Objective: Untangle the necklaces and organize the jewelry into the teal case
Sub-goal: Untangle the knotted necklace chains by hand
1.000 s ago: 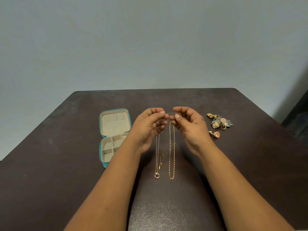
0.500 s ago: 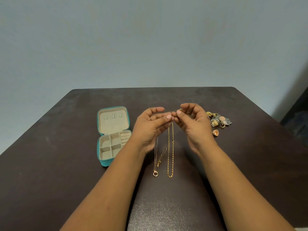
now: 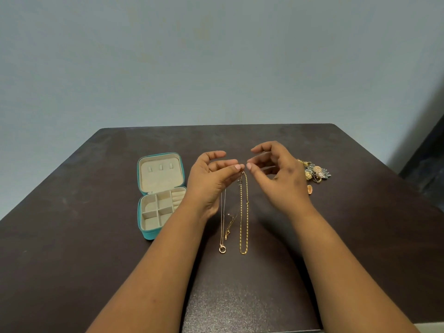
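Head view. Both forearms reach up from the lower corners of the frame toward its centre, over a dark worktop.

Left hand: raised at centre frame, palm turned inward. Its fingers curl forward, thumb and forefinger pinching the top of the gold chain necklace, which hangs down in a narrow doubled loop. A thinner necklace with a ring pendant hangs just left of it, emerging from under the same hand; a short loose chain end dangles between the two. Whether their lower ends touch the worktop, cannot tell.

Right hand: just right of the left hand, palm facing left, fingers loosely curled and spread, holding nothing. Its thumb tip sits close to the left fingertips, with a small gap.

Teal case: centre left, open, lid propped back, cream compartments showing.

Pile of earrings and brooches: centre right, partly behind the right hand; one small orange piece lies just below it.
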